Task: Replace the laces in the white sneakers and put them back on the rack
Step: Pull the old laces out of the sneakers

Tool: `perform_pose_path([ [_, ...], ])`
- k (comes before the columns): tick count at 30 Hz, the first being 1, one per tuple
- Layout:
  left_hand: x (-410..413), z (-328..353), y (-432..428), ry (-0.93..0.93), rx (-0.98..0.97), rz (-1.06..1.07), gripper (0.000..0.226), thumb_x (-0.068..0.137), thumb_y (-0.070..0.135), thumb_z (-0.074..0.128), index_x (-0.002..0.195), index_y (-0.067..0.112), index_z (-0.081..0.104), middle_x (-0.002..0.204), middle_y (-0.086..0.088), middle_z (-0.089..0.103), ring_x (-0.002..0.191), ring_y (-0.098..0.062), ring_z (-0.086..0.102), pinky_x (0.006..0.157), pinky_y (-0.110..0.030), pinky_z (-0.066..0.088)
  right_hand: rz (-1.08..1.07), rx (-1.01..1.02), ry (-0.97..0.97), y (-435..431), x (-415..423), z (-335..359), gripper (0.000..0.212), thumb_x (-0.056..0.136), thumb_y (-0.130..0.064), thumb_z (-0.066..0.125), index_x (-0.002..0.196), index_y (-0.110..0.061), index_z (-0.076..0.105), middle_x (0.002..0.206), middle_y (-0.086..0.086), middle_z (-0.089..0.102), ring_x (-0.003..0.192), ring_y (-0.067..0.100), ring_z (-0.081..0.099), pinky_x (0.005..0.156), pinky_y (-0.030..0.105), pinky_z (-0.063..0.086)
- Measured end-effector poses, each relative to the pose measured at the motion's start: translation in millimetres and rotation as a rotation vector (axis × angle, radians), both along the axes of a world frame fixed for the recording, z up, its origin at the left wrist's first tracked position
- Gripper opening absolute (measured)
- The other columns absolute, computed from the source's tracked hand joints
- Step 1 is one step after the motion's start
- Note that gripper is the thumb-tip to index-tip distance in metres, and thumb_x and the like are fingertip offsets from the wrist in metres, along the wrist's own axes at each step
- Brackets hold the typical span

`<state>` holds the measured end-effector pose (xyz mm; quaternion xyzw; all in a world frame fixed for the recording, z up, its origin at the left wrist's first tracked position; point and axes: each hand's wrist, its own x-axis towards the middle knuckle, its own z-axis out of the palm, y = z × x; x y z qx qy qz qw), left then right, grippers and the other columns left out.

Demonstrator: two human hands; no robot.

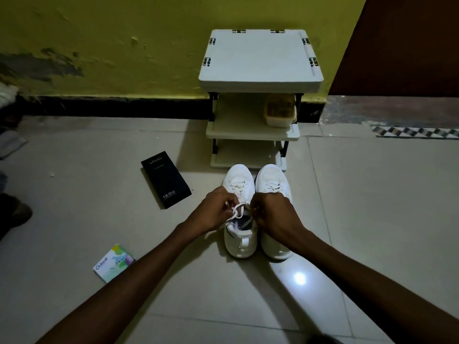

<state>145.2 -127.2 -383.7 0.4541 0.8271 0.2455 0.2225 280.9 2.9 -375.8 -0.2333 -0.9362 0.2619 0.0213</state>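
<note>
down on the tiled floor, just in front of the rack, the left sneaker and right sneaker stand side by side, toes toward it. the left hand pinches a loop of lace over the left sneaker's opening; the right hand is curled tight at the other end, seemingly pinching it too. the light is poor, so an eyelet could get missed or the knot left slack. a hard tug might tip the shoe or pull the lace uneven
</note>
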Motion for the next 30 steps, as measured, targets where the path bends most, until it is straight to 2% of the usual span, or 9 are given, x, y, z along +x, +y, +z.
perform_pose_path([
  [3,0,4,2,0.024,0.041,0.04,0.006,0.089,0.013,0.066,0.087,0.018,0.069,0.093,0.0,0.053,0.087,-0.014,0.054,0.081,-0.03,0.047,0.065,0.019,0.011,7,-5,0,0.032,0.087,-0.02,0.063,0.119,-0.022,0.06,0.097,0.004,0.071,0.088,0.026,0.066,0.074,0.037,0.054],
  [6,-3,14,3,0.026,0.09,0.063,0.005,0.09,0.017,0.066,0.086,0.018,0.069,0.091,0.0,0.058,0.083,-0.011,0.056,0.074,-0.02,0.043,0.175,-0.017,0.024,13,-14,4,0.037,0.087,-0.02,0.064,0.123,-0.023,0.059,0.095,0.004,0.073,0.086,0.025,0.066,0.071,0.033,0.051],
  [11,0,37,1,-0.037,0.11,0.101,0.011,0.092,0.017,0.063,0.083,0.018,0.068,0.086,0.002,0.066,0.083,-0.011,0.061,0.075,-0.027,0.044,0.25,-0.164,0.059,19,-23,16,0.004,0.089,-0.022,0.065,0.09,-0.02,0.068,0.085,0.005,0.073,0.069,0.017,0.064,0.062,0.026,0.045],
  [15,-7,46,-12,-0.164,0.159,0.189,0.015,0.095,0.016,0.058,0.083,0.016,0.067,0.084,0.004,0.071,0.083,-0.014,0.064,0.08,-0.03,0.048,0.17,-0.192,0.085,24,-30,16,0.016,0.088,-0.031,0.065,0.073,-0.024,0.064,0.069,0.002,0.068,0.065,0.016,0.063,0.06,0.031,0.047],
  [18,-6,47,-16,-0.272,0.175,0.264,0.022,0.099,0.017,0.052,0.083,0.011,0.064,0.073,0.002,0.068,0.069,-0.011,0.058,0.072,-0.03,0.046,0.131,-0.212,0.13,29,-33,15,0.02,0.089,-0.028,0.062,0.071,-0.019,0.067,0.066,0.002,0.068,0.065,0.016,0.063,0.063,0.034,0.051],
  [23,-5,45,-19,-0.158,0.136,0.252,0.03,0.095,0.036,0.059,0.072,0.02,0.071,0.075,0.01,0.07,0.073,0.002,0.062,0.073,-0.019,0.045,0.101,-0.21,0.151,38,-29,22,0.03,0.092,-0.023,0.057,0.066,-0.012,0.065,0.06,0.003,0.066,0.057,0.013,0.062,0.066,0.038,0.053],
  [25,-11,50,-15,-0.299,0.276,0.363,0.032,0.096,0.031,0.061,0.067,0.019,0.069,0.07,0.01,0.068,0.071,0.002,0.062,0.08,-0.028,0.045,0.051,-0.197,0.152,39,-25,31,0.031,0.093,-0.023,0.056,0.068,-0.011,0.069,0.061,0.002,0.066,0.056,0.01,0.06,0.063,0.033,0.051],
  [28,-21,61,-10,-0.613,0.536,0.592,0.043,0.096,0.044,0.052,0.062,0.02,0.062,0.061,0.005,0.063,0.067,-0.009,0.062,0.087,-0.041,0.044,-0.075,-0.43,0.176,40,-20,46,0.03,0.095,-0.018,0.054,0.075,-0.008,0.073,0.06,-0.001,0.065,0.043,0.001,0.053,0.045,0.013,0.041],
  [30,-22,68,-11,-0.85,0.663,0.582,0.045,0.102,0.04,0.042,0.067,0.015,0.053,0.055,-0.001,0.054,0.057,-0.016,0.056,0.079,-0.042,0.051,-0.134,-0.553,0.211,39,-21,57,0.03,0.094,-0.021,0.054,0.075,-0.009,0.073,0.06,0.001,0.065,0.045,0.006,0.053,0.043,0.014,0.037],
])
